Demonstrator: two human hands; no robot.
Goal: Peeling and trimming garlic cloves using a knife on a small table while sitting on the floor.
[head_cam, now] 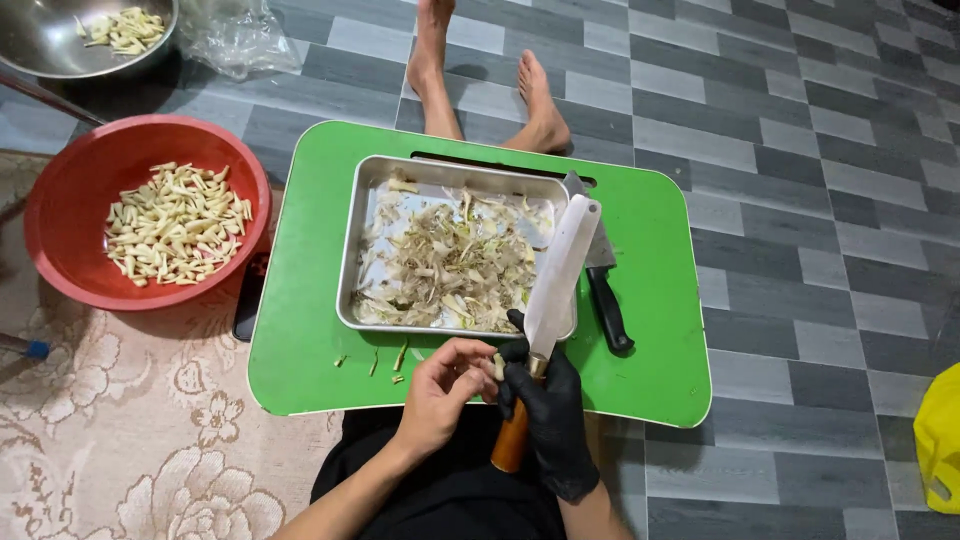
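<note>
My right hand (552,410), in a black glove, grips a wide-bladed knife (556,270) by its wooden handle, with the blade pointing away over the metal tray (362,215). My bare left hand (442,388) pinches a small pale garlic clove (497,365) against the base of the blade. Both hands meet at the near edge of the green lap table (300,330). The tray holds a heap of dry peelings (450,265).
A second knife with a black handle (606,300) lies right of the tray. A red bowl (60,260) of peeled cloves sits at left, a steel bowl (40,45) behind it. Bare feet (540,110) rest beyond the table. A yellow object (940,440) is at the right edge.
</note>
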